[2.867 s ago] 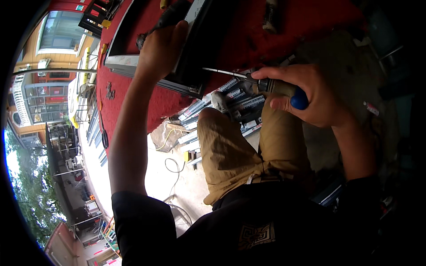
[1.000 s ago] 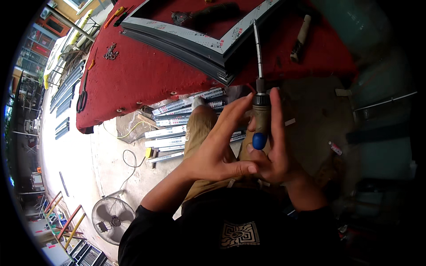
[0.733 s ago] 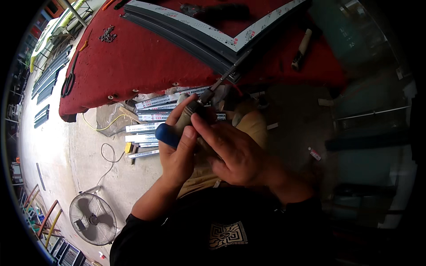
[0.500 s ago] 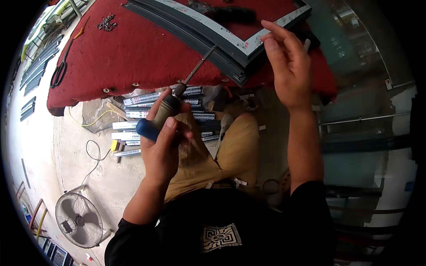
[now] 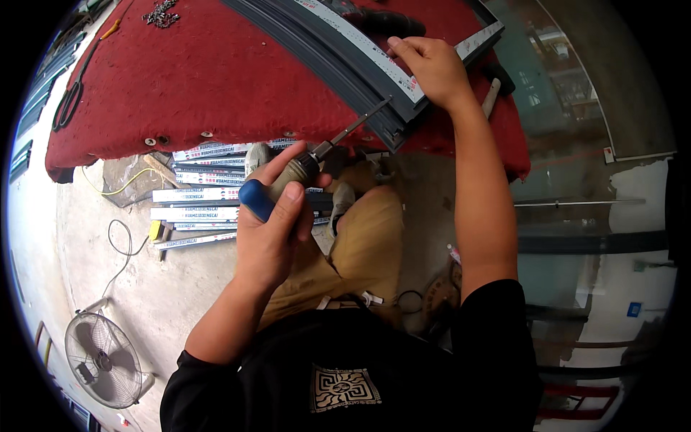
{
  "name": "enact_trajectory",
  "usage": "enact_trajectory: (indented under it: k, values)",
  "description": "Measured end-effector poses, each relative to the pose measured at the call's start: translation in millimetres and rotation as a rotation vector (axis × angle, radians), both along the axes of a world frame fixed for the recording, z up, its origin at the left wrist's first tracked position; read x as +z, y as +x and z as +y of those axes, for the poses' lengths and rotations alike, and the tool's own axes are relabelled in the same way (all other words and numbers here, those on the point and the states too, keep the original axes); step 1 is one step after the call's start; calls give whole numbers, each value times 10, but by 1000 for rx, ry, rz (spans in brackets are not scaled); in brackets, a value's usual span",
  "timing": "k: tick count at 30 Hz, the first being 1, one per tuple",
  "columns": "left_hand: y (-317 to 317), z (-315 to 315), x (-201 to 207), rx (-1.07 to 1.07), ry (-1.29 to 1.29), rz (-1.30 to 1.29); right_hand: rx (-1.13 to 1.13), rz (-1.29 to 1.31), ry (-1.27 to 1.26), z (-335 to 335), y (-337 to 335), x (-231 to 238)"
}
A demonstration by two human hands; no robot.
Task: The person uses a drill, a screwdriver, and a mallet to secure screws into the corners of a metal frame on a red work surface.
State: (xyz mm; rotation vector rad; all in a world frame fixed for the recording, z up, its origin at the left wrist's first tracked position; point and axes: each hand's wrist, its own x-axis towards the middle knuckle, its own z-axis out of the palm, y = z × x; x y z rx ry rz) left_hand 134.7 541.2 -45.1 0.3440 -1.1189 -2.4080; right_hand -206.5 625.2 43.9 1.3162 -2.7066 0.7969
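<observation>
My left hand (image 5: 268, 241) is wrapped round a screwdriver (image 5: 288, 178) with a grey handle, blue end and long metal shaft. Its shaft points up and right, with the tip at the near corner of a dark grey metal frame (image 5: 317, 66); whether it touches is hard to tell. Over that corner is my right hand (image 5: 437, 75), its fingers curled in and thumb and forefinger close together. Anything pinched there is too small to make out. White printed film (image 5: 371, 54) covers the frame's upper face.
The frame rests on a red cloth-covered table (image 5: 180, 86). A dark power tool (image 5: 381, 20), scissors (image 5: 70, 104) and a pile of screws (image 5: 161, 14) lie there. Below are wrapped profiles (image 5: 194, 194); a fan (image 5: 104, 360) stands at left. Glass panels (image 5: 551, 237) are at right.
My right hand has moved left and down onto the frame's corner, its spread fingers curling in. The screwdriver in my left hand has shifted right. The view has shifted slightly.
</observation>
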Motion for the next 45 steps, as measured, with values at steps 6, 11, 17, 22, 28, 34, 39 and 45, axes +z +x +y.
enact_trajectory:
  k: [6, 11, 17, 22, 28, 34, 39, 45]
  values:
    - [-31, -11, -30, -1, 31, 6, 23, 8, -4, 2, -3, -16]
    - [-28, 8, -14, -17, 44, -8, -2, 23, 10, 3, 5, 0]
    - [-3, 130, 13, -68, 119, 1, 5, 33, -11, -13, 33, -3]
    - [9, 178, 52, -78, 165, -26, 23, 47, -30, -18, -2, -25]
    - [-21, -145, 231, -207, 980, 91, 43, 63, -62, 7, 28, -45]
    - [0, 129, 425, -29, 285, -121, 42, 46, -61, -8, 25, -48]
    - [11, -18, 409, -142, 655, -83, 9, 47, -39, 6, 8, -47]
    - [2, 171, 503, -68, 546, -69, 14, 34, -82, -17, 46, -65]
